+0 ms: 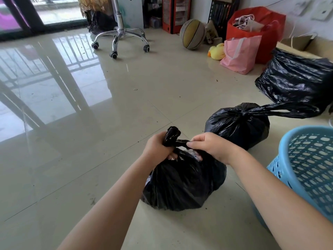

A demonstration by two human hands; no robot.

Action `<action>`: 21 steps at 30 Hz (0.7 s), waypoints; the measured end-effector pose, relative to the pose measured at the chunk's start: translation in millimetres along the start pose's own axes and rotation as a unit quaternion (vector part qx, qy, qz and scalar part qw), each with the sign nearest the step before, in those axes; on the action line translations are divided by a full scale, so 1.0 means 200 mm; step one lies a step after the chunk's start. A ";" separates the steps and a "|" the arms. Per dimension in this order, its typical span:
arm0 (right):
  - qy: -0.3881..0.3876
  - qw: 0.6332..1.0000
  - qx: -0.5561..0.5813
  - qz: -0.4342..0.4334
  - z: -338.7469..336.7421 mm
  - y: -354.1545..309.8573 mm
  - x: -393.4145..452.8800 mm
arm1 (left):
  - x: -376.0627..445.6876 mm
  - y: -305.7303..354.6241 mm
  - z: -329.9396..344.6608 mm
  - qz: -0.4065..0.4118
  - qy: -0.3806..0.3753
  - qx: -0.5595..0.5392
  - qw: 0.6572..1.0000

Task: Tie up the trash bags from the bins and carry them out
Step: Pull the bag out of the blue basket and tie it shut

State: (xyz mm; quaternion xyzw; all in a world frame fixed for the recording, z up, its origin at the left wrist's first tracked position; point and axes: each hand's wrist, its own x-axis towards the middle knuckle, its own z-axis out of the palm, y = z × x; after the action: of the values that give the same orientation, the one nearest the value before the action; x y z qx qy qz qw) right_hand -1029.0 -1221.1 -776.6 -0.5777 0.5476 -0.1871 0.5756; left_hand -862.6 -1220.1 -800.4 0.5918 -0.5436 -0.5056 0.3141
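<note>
A full black trash bag sits on the tiled floor right in front of me. My left hand grips one twisted end of its neck, which sticks up above the fist. My right hand pinches the other twisted end, and the two ends cross between my hands. Behind it lies a second black trash bag, tied at the top with a long tail stretched to the right. A third, larger black bag rests at the right. A blue perforated bin stands at my right, beside my right forearm.
A pink tote, a red bag, a yellow duck toy and a basketball line the far wall. A wheeled chair base stands at the back with another black bag behind it. Glossy floor stretches to the left.
</note>
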 end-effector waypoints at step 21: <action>-0.109 0.991 0.074 -0.014 -0.01 0.02 -0.03 | -0.02 0.03 -0.06 0.025 -0.006 -0.397 0.917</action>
State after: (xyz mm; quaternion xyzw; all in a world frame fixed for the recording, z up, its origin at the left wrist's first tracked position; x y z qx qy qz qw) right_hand -1034.0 -1215.3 -777.7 -0.5576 0.4583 -0.1709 0.6707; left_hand -852.1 -1220.1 -790.1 0.4014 -0.3147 -0.6753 0.5326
